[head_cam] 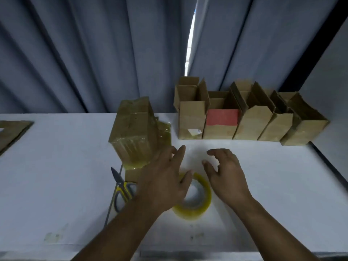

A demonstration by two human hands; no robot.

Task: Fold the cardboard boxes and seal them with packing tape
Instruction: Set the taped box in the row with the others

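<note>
Both forearms reach in from the near edge of the white surface (56, 176). The left hand (165, 178) is palm down with its fingers spread and nearly straight. It holds nothing and covers the left part of the roll of packing tape (200, 204); whether it touches the roll cannot be told. The right hand (226, 176) is also palm down, just right of the roll, with its fingers loosely bent and empty.

The yellowish clear roll lies flat near the middle of the surface, its core hole facing up. A sealed cardboard box (133, 129), glossy with tape wrapped over its seams, stands just beyond the left hand, towards the far edge. Yellow-handled scissors (122, 189) lie to the left of the left wrist.

Along the far edge, running to the far right corner, stands a row of open cardboard boxes (190, 119) side by side with their flaps raised; one shows a red panel (222, 116). A flat piece of cardboard (13, 132) lies at the left edge.
</note>
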